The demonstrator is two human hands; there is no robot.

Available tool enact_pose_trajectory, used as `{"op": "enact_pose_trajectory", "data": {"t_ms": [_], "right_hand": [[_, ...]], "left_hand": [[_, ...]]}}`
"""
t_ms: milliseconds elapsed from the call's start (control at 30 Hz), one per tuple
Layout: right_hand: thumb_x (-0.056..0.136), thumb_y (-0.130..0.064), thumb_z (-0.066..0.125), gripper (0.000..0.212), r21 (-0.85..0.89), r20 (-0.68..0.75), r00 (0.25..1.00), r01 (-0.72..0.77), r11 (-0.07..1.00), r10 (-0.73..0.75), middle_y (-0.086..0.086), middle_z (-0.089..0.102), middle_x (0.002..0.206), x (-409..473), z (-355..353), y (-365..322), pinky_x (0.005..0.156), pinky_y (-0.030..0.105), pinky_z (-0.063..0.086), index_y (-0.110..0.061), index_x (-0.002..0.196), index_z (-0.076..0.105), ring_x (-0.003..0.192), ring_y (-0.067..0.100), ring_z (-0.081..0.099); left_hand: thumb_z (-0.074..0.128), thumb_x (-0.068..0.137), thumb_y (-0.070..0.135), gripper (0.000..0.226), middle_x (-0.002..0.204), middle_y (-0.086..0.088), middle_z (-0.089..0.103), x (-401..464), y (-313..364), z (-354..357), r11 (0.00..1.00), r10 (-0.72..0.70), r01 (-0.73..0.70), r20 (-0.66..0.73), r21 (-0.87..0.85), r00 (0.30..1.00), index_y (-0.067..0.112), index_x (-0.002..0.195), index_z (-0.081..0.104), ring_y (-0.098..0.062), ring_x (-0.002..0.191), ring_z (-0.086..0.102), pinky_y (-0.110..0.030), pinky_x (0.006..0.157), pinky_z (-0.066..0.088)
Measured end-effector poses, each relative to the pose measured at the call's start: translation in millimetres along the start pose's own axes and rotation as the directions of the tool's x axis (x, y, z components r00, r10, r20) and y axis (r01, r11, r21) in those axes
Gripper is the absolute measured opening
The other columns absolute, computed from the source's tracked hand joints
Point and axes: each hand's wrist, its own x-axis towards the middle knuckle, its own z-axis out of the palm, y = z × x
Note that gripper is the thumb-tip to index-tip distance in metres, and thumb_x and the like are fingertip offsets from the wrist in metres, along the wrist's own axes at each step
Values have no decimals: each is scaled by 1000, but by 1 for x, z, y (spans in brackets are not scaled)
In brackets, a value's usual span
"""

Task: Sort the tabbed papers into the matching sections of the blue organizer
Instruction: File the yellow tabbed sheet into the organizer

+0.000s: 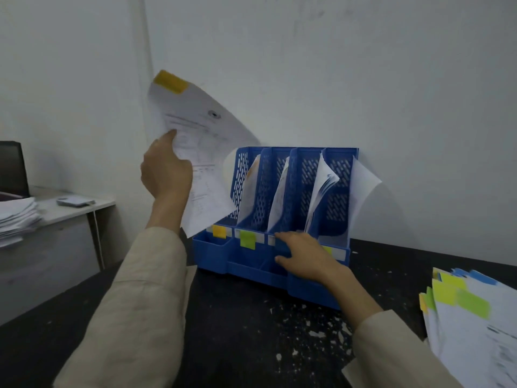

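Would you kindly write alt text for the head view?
The left hand holds up a yellow-tabbed paper above a blue organizer on a dark table; the right hand rests on its front. More tabbed papers lie right.

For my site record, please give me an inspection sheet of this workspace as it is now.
Surface: dark table, speckled with white flecks.
Job's things: blue organizer against the wall, papers in its sections, colour labels on the front; orange-tabbed paper; stack of tabbed papers at the right.
Clutter: nothing seen.
Hands: left hand holds the orange-tabbed paper up; right hand rests on the organizer's front, fingers straight.
Cables: nothing seen.
Surroundings: white wall; grey side desk with a paper pile.
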Motion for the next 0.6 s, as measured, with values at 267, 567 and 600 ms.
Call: {"op": "enact_pose_trajectory", "data": {"t_ms": [267, 567, 600], "right_hand": [[95, -28, 52, 47, -27, -7, 1000, -20, 999, 19, 9, 48, 138, 2, -1, -1, 101, 36, 35, -13, 138, 42, 125, 27, 43], [94, -27, 53, 43, -7, -53, 999, -13, 1000, 13, 8, 51, 135, 2, -1, 1, 100, 35, 36, -14, 134, 47, 123, 27, 45], [94, -27, 53, 44, -7, -51, 999, -12, 1000, 12, 8, 51, 135, 2, 0, 2, 100, 35, 36, -14, 135, 46, 123, 27, 45]], "left_hand": [[38, 87, -9, 58, 134, -8, 54, 0, -18, 15, 994, 109, -107, 59, -26, 992, 17, 137, 48, -27, 118, 52, -27, 97, 38], [38, 90, -15, 59, 136, -14, 52, -5, -13, 80, 904, 389, -338, 175, -262, 904, 14, 142, 41, -28, 117, 55, 2, 91, 27], [38, 91, -13, 59, 137, -15, 50, -13, -16, 86, 897, 393, -326, 201, -298, 898, 14, 143, 38, -28, 116, 55, 3, 92, 27]]}}
